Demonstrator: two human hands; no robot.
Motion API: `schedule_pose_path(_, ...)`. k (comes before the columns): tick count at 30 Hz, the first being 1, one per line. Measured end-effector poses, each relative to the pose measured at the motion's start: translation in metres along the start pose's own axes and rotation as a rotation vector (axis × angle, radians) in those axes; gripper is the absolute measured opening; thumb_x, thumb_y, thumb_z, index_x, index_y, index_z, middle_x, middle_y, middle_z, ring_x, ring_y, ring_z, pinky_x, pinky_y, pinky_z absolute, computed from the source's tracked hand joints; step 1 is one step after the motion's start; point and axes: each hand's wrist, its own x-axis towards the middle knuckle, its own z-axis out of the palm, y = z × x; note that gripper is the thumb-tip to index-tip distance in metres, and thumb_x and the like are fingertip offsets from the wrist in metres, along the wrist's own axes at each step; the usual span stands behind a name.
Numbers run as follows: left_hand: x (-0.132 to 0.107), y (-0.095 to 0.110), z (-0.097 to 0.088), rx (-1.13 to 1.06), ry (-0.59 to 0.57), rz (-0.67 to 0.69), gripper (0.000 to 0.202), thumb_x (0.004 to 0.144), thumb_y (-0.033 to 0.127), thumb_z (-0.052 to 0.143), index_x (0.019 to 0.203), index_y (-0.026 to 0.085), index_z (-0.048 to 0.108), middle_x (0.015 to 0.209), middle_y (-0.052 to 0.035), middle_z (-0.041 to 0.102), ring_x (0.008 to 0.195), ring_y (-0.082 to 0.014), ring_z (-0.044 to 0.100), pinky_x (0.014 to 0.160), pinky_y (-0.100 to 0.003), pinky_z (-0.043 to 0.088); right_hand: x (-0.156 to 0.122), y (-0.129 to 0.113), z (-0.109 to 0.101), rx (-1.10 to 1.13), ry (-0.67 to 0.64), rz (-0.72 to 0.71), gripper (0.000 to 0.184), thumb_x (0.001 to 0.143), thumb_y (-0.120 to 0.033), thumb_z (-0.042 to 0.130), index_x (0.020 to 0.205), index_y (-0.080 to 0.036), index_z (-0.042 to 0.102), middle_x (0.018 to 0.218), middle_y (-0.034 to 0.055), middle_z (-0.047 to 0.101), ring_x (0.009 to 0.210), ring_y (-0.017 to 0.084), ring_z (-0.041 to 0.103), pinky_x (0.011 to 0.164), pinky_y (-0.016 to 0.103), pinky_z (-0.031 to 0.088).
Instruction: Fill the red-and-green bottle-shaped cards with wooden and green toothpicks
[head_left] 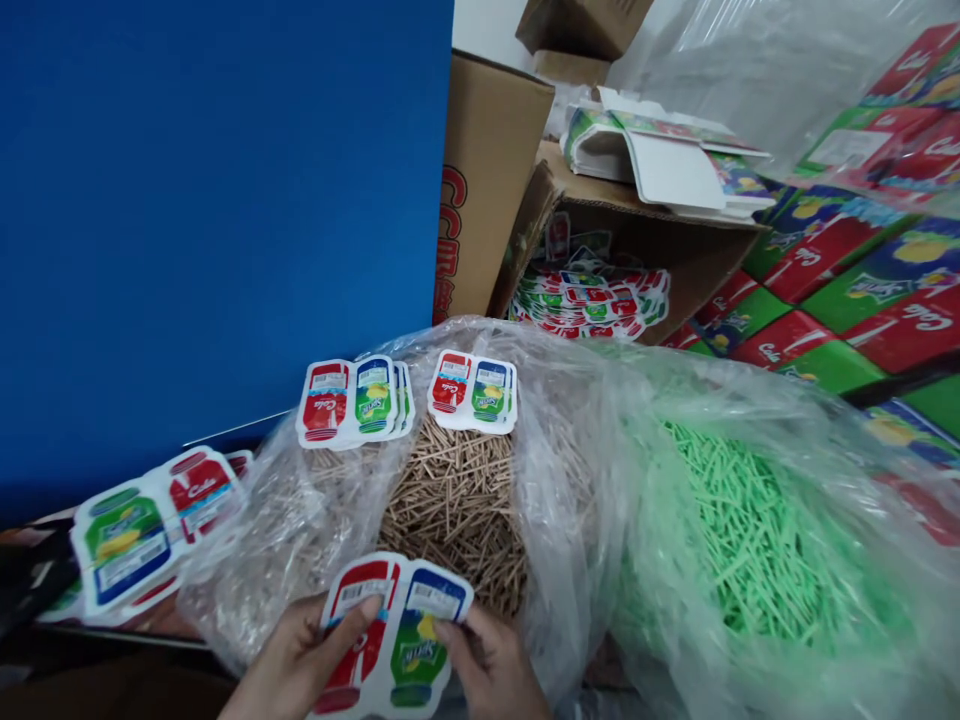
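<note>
Both my hands hold one printed card (394, 635) shaped like two bottles, red on the left and blue-green on the right. My left hand (300, 660) grips its left side with the thumb on the red half. My right hand (491, 665) pinches its right edge. The card hovers over a clear plastic bag (300, 520) of brown wooden sticks (457, 510). Two small stacks of the same cards (352, 400) (474, 390) lie on the bag's far rim. Another stack (142, 530) sits at the left.
A second clear bag with green sticks (750, 540) lies to the right. A blue panel (225, 200) stands at the back left. Behind are cardboard boxes (487, 170), one open with more cards (592, 300), and printed red and green cartons (862, 290) at the right.
</note>
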Motion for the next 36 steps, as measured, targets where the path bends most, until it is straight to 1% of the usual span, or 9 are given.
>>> schedule_pose_path(2, 0.003, -0.008, -0.006, 0.029, 0.028, -0.008, 0.038, 0.056, 0.051, 0.077, 0.05, 0.015, 0.064, 0.041, 0.002, 0.061, 0.038, -0.0153, 0.058, 0.04, -0.022, 0.048, -0.003, -0.003, -0.012, -0.154, -0.113, -0.035, 0.022, 0.089, -0.025, 0.05, 0.091, -0.023, 0.072, 0.078, -0.0001, 0.073, 0.073, 0.017, 0.068, 0.07, 0.023, 0.054)
schedule_pose_path(4, 0.006, -0.01, -0.01, 0.009, 0.084, 0.005, 0.035, 0.055, 0.047, 0.079, 0.053, 0.015, 0.065, 0.042, 0.0022, 0.064, 0.039, -0.0145, 0.059, 0.039, -0.02, 0.047, -0.004, -0.006, -0.03, -0.305, -0.163, -0.106, 0.024, 0.089, -0.019, 0.049, 0.099, -0.025, 0.069, 0.088, 0.0007, 0.073, 0.081, 0.017, 0.068, 0.077, 0.025, 0.053)
schedule_pose_path(8, 0.012, -0.003, -0.014, -0.115, 0.214, 0.014, 0.031, 0.05, 0.04, 0.083, 0.06, 0.015, 0.068, 0.046, 0.0029, 0.068, 0.044, -0.0154, 0.063, 0.041, -0.019, 0.05, 0.0, 0.003, -0.063, -0.742, -0.119, -0.32, 0.05, 0.079, 0.0, 0.037, 0.122, -0.016, 0.057, 0.117, 0.0098, 0.063, 0.11, 0.022, 0.057, 0.093, 0.035, 0.049)
schedule_pose_path(11, 0.015, 0.002, -0.015, -0.179, 0.3, -0.021, 0.03, 0.044, 0.032, 0.085, 0.063, 0.015, 0.069, 0.044, 0.003, 0.067, 0.043, -0.0173, 0.065, 0.039, -0.02, 0.051, 0.002, 0.024, -0.068, -1.101, -0.12, -0.401, 0.063, 0.068, 0.007, 0.036, 0.128, -0.009, 0.051, 0.128, 0.0133, 0.056, 0.12, 0.028, 0.047, 0.096, 0.043, 0.047)
schedule_pose_path(14, 0.017, 0.002, -0.016, -0.264, 0.343, -0.003, 0.027, 0.043, 0.027, 0.085, 0.061, 0.014, 0.069, 0.045, 0.0016, 0.069, 0.042, -0.0203, 0.066, 0.041, -0.025, 0.054, 0.002, 0.042, -0.06, -1.326, -0.106, -0.419, 0.063, 0.07, 0.005, 0.04, 0.132, -0.008, 0.047, 0.132, 0.012, 0.054, 0.121, 0.029, 0.046, 0.094, 0.044, 0.048)
schedule_pose_path(20, 0.014, -0.003, -0.016, -0.344, 0.308, 0.047, 0.023, 0.048, 0.024, 0.083, 0.063, 0.015, 0.068, 0.051, 0.0007, 0.072, 0.045, -0.0222, 0.068, 0.042, -0.026, 0.056, 0.007, 0.038, -0.051, -1.45, -0.08, -0.479, 0.05, 0.076, -0.001, 0.046, 0.124, -0.014, 0.055, 0.12, 0.0097, 0.063, 0.108, 0.027, 0.055, 0.087, 0.04, 0.05)
schedule_pose_path(23, 0.014, -0.005, -0.018, -0.364, 0.285, 0.033, 0.024, 0.047, 0.023, 0.084, 0.064, 0.015, 0.068, 0.052, 0.0004, 0.073, 0.046, -0.023, 0.069, 0.043, -0.027, 0.057, 0.011, 0.038, -0.05, -1.504, -0.044, -0.531, 0.046, 0.08, -0.005, 0.046, 0.124, -0.012, 0.055, 0.122, 0.0125, 0.061, 0.113, 0.028, 0.052, 0.089, 0.041, 0.048)
schedule_pose_path(30, 0.014, -0.008, -0.022, -0.378, 0.257, 0.037, 0.026, 0.047, 0.023, 0.085, 0.066, 0.014, 0.068, 0.055, -0.0004, 0.074, 0.048, -0.0246, 0.07, 0.044, -0.029, 0.058, 0.025, 0.043, -0.053, -1.543, -0.191, -0.644, 0.03, 0.083, -0.012, 0.049, 0.11, -0.009, 0.062, 0.12, 0.0148, 0.061, 0.124, 0.03, 0.044, 0.1, 0.044, 0.037)
schedule_pose_path(36, 0.009, -0.009, -0.024, -0.437, 0.261, 0.011, 0.026, 0.049, 0.023, 0.085, 0.067, 0.014, 0.069, 0.056, -0.001, 0.074, 0.048, -0.0245, 0.07, 0.044, -0.029, 0.058, 0.029, 0.048, -0.057, -1.521, -0.183, -0.737, 0.026, 0.084, -0.009, 0.047, 0.105, -0.006, 0.061, 0.111, 0.0148, 0.064, 0.118, 0.029, 0.049, 0.099, 0.044, 0.036)
